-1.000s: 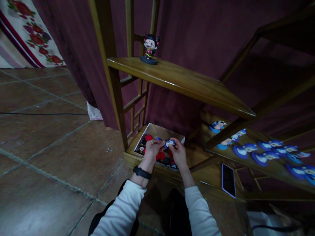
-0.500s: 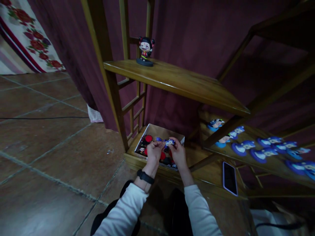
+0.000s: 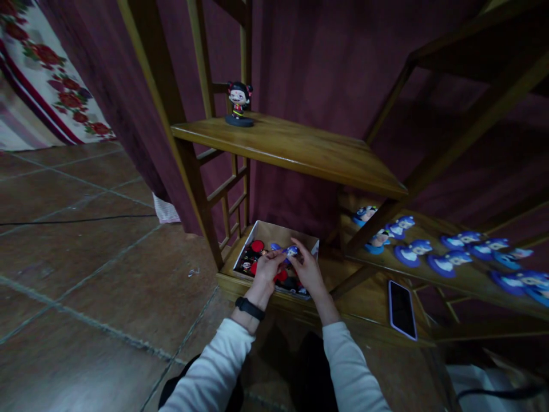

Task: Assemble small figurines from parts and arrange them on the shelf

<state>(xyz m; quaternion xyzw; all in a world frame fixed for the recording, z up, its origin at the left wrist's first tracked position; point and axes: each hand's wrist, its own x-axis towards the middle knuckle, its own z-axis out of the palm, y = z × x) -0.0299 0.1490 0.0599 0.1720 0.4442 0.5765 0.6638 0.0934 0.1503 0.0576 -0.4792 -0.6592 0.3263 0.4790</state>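
Note:
A small purple-and-white figurine (image 3: 292, 252) is held over an open cardboard box (image 3: 281, 229) on the low wooden shelf. My left hand (image 3: 268, 268) pinches its lower left side, fingers closed. From the right, my right hand (image 3: 307, 268) has thumb and fingers around the figurine's other side. Beneath my hands, the box contains red-and-black figurine pieces (image 3: 257, 246) and another purple piece (image 3: 275, 246). My hands partly hide the contents. A black band (image 3: 250, 309) circles my left wrist.
One black-haired figurine (image 3: 239, 104) stands on the upper shelf (image 3: 291, 146). Several purple-and-blue figurines (image 3: 412, 252) stand on the right-hand shelf. A phone (image 3: 402, 309) lies on the low shelf at right. A wooden post (image 3: 189, 171) rises left of the box.
The figurine between my hands has turned more upright, and my right fingers have spread a little. The view has shifted slightly; the shelves and box stay in place.

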